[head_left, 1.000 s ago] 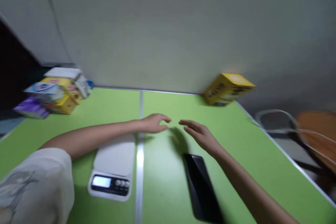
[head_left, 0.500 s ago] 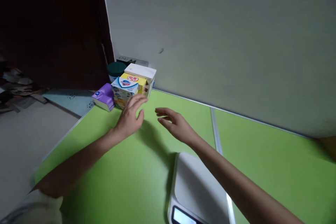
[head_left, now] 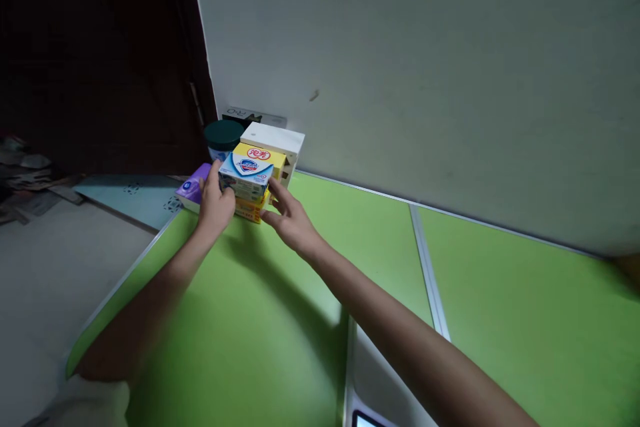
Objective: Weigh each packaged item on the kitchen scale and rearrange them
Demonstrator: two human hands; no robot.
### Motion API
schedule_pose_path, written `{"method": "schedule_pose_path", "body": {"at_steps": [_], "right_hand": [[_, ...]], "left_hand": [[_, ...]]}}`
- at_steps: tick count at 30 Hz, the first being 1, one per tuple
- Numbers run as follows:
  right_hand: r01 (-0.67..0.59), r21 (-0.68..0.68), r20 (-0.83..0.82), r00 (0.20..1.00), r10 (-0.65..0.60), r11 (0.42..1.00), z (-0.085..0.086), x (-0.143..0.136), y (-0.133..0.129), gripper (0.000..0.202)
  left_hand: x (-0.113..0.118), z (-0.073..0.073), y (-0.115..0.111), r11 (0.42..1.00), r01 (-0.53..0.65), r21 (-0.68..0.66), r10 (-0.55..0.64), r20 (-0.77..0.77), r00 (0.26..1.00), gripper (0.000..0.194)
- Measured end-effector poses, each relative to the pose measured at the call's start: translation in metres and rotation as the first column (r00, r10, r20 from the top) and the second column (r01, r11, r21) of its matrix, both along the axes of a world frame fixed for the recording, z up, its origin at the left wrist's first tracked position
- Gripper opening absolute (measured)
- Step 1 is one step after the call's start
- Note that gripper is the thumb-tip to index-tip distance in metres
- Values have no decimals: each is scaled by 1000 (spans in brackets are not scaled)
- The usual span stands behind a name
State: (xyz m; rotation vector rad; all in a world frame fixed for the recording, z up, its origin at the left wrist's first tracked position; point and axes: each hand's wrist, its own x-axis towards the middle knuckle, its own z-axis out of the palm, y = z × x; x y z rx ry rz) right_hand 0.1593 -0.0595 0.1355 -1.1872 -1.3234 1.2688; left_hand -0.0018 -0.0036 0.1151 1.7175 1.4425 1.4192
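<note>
A white and blue soap box (head_left: 246,177) sits at the front of a cluster of packages, on top of yellow boxes (head_left: 249,209). My left hand (head_left: 216,203) closes round its left end, the thumb against the front face. At the right end is my right hand (head_left: 291,219): its index finger meets the soap box's edge, while the thumb lies lower, by the yellow boxes. Just behind stands a yellow carton (head_left: 260,153) with red lettering. A purple pack (head_left: 191,188) lies beside my left hand, partly hidden by it.
A white box (head_left: 274,138) and a tub with a dark green lid (head_left: 223,134) stand at the back by the wall. A kitchen scale (head_left: 377,380) rests near the front, partly under my right forearm. The green table (head_left: 240,340) has a metal strip (head_left: 429,273) across it.
Both hands have moved forward and left, from above the table to either end of the soap box. The view has shifted slightly, and the scale sits lower in it.
</note>
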Motion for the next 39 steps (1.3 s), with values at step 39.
{"method": "schedule_pose_path", "body": {"at_steps": [39], "right_hand": [[363,-86,441,849,-291,928,-26,204,-315,47]], "left_hand": [[114,-3,-223,789,589,-176,-603,-406,687,72]]}}
